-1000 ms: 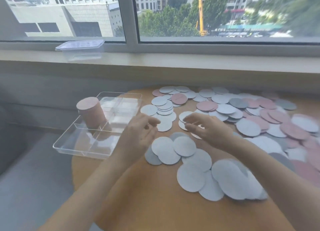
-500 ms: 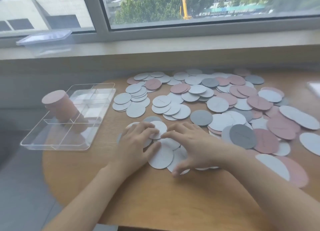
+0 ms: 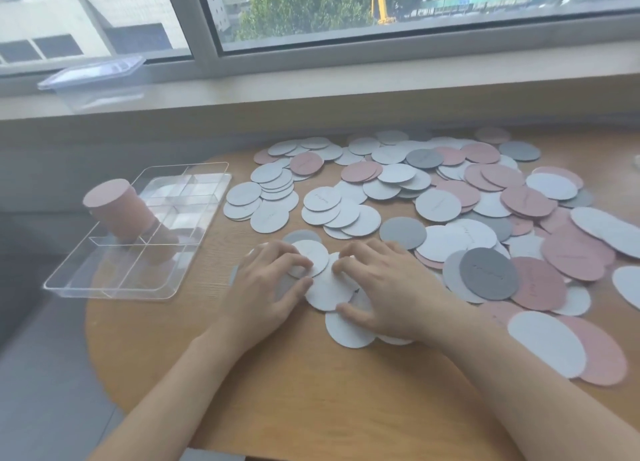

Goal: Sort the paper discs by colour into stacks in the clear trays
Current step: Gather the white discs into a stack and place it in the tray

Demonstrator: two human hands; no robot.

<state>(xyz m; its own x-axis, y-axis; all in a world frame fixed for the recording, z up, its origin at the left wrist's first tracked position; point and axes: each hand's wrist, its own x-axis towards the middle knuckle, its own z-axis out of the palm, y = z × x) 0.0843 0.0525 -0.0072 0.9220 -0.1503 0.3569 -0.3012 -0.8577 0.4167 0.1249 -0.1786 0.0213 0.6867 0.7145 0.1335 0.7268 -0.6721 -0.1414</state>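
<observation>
On the windowsill at far left sits a clear lidded plastic box (image 3: 90, 80). Below it, at the left edge of the round wooden desk (image 3: 311, 398), lies a clear plastic tray with dividers (image 3: 194, 253), and a tall stack of pink paper discs (image 3: 119, 213) stands in one of its left compartments, leaning a little. Just right of the tray, the left hand (image 3: 266, 287) lies palm down with its fingers bent, fingertips pressing on a small overlapping cluster of white paper discs (image 3: 327, 287) near the desk's middle. The right hand (image 3: 388, 287) rests on the same cluster from the other side — fingers curled onto the top discs, thumb laid against the near edge; whether either hand has lifted a disc cannot be told. Beyond and to the right spreads the loose scatter of white, pink and grey paper discs (image 3: 440, 201), many overlapping — a dark grey disc (image 3: 489, 273) lies just right of the right hand.
</observation>
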